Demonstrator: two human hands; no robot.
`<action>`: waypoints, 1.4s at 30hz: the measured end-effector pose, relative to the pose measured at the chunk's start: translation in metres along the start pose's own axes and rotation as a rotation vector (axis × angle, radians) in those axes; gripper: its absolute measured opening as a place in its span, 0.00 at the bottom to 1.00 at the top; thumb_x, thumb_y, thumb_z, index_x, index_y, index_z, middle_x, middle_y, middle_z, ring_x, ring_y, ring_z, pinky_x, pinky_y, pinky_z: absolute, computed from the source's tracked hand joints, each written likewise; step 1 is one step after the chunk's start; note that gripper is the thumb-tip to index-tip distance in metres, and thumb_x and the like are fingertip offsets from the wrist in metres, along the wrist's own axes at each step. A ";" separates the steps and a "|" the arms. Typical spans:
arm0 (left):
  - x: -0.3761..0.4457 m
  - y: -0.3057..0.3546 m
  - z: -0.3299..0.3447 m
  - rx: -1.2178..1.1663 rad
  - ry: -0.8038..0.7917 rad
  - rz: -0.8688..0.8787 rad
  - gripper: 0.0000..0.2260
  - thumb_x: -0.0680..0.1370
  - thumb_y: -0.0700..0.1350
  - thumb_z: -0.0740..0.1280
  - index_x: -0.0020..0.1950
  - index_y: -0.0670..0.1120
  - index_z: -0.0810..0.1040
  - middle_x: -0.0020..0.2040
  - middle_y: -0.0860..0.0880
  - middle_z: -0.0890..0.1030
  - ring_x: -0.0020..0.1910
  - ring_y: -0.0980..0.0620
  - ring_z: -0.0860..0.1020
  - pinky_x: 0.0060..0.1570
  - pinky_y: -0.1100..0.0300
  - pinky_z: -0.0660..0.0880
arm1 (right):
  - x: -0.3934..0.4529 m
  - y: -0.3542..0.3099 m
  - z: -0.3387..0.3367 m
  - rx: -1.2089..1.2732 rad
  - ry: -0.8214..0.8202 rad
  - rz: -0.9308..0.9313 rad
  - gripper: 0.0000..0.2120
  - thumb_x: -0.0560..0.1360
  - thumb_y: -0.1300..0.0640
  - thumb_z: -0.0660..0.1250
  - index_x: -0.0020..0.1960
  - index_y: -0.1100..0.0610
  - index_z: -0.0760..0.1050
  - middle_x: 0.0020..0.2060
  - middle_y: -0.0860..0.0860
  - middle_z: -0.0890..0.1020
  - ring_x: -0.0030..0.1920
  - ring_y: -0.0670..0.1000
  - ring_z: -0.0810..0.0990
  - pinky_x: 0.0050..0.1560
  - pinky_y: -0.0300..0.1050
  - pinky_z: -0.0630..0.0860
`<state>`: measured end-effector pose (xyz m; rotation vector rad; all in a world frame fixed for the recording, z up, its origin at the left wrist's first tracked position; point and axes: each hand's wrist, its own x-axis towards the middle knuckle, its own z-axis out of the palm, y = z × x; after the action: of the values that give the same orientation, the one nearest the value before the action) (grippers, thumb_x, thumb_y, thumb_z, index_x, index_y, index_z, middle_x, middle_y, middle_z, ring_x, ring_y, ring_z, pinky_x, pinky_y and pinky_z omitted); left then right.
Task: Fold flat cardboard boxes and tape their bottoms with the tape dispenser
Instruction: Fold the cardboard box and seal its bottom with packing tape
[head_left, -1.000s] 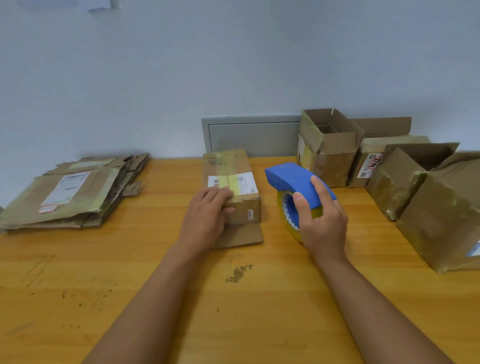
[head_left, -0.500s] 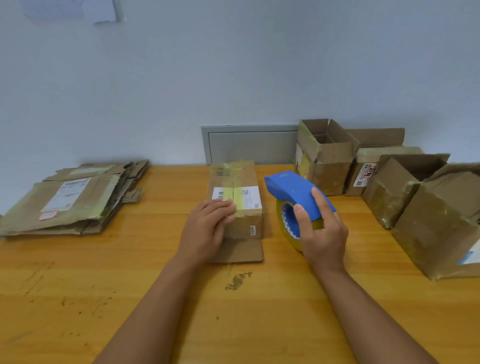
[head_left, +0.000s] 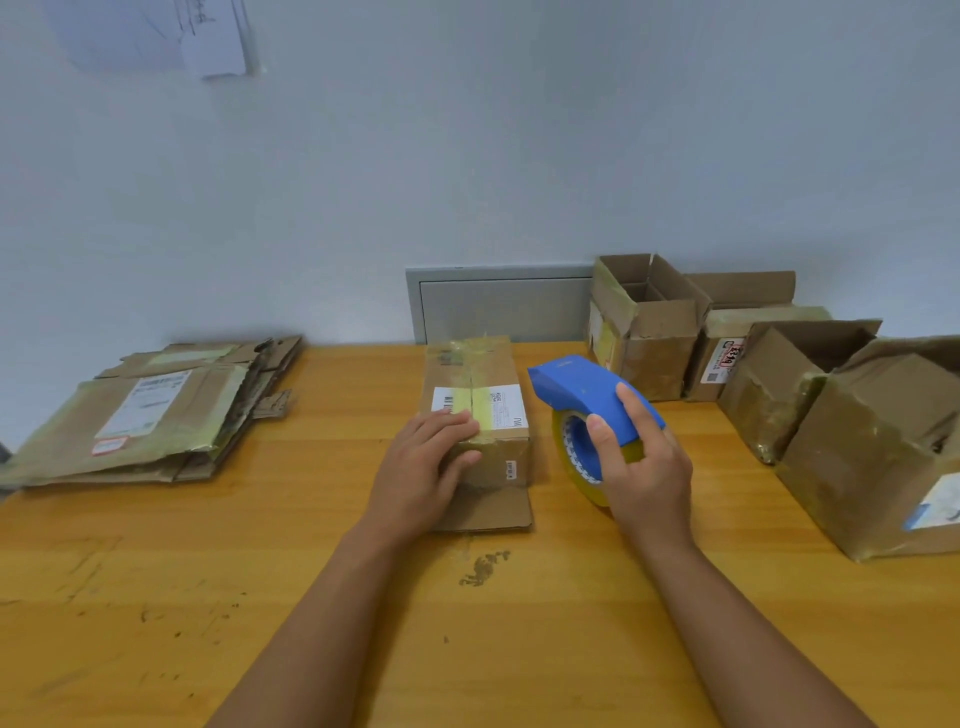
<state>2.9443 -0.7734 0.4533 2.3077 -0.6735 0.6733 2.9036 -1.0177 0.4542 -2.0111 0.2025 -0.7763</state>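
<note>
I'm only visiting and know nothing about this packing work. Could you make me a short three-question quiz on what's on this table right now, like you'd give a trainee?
1. True or false: the right hand holds the blue tape dispenser to the right of the box being worked on.
2. Which way from that box is the stack of flat cardboard? A) left B) right C) on top of it
3. Fill in: the left hand rests on the box's near ____.

Key: 1 true; 2 A; 3 end.
</note>
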 end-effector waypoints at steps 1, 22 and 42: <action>-0.001 0.000 0.000 -0.010 0.005 0.003 0.13 0.78 0.43 0.70 0.63 0.46 0.81 0.63 0.51 0.80 0.65 0.52 0.73 0.66 0.53 0.69 | 0.000 0.000 0.000 -0.001 -0.004 0.011 0.27 0.76 0.38 0.63 0.74 0.42 0.69 0.62 0.54 0.76 0.56 0.48 0.73 0.53 0.42 0.71; 0.003 -0.001 -0.007 0.003 -0.064 -0.048 0.14 0.80 0.48 0.67 0.65 0.50 0.80 0.65 0.56 0.78 0.67 0.56 0.72 0.68 0.56 0.67 | 0.017 -0.021 -0.020 0.207 0.022 -0.029 0.24 0.72 0.37 0.67 0.66 0.41 0.75 0.56 0.36 0.78 0.54 0.36 0.76 0.50 0.28 0.72; 0.068 0.072 -0.056 -1.335 -0.184 -0.746 0.21 0.71 0.56 0.71 0.56 0.42 0.82 0.42 0.48 0.83 0.38 0.54 0.80 0.39 0.62 0.79 | 0.043 -0.068 -0.045 0.764 -0.362 0.036 0.16 0.73 0.51 0.65 0.59 0.45 0.83 0.44 0.50 0.83 0.36 0.53 0.78 0.36 0.45 0.78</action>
<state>2.9342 -0.8020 0.5628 1.1614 -0.1461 -0.3206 2.8995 -1.0310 0.5452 -1.3722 -0.2405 -0.3654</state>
